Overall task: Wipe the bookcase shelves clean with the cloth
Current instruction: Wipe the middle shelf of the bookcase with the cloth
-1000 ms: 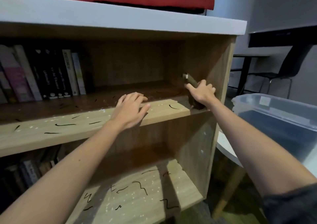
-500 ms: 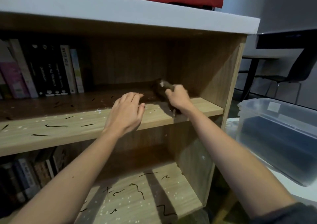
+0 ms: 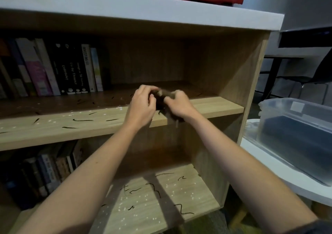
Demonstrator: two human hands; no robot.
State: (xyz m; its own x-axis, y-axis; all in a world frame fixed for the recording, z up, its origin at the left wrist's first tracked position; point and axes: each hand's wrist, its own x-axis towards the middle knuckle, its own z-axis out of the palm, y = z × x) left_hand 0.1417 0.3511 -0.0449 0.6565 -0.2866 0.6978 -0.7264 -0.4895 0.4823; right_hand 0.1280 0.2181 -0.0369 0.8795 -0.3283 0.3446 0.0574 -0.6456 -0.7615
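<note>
Brown and bunched: held the cloth [image 3: 162, 98] that way in the head view, just above the picture's middle, over the front edge of the upper shelf [image 3: 215, 106]. Gripped it with the left hand [image 3: 142, 106] from the 9 o'clock side, fingers curled over its top. Pinched it with the right hand [image 3: 179, 106] from the 3 o'clock side, fingers clenched round the wad. Blurred there, so could not tell the exact finger placement. Probably gathered it so as to refold it and turn up a fresh face before wiping on. Had yet to clear black squiggles [image 3: 82, 120] and white specks toward 9 o'clock, short of the books [image 3: 71, 68] at 10 o'clock. Had yet to clear similar marks on the lower shelf [image 3: 179, 189] at 6 o'clock. Kept a plastic bin [image 3: 296, 126] at 3 o'clock, beside the bookcase.
</note>
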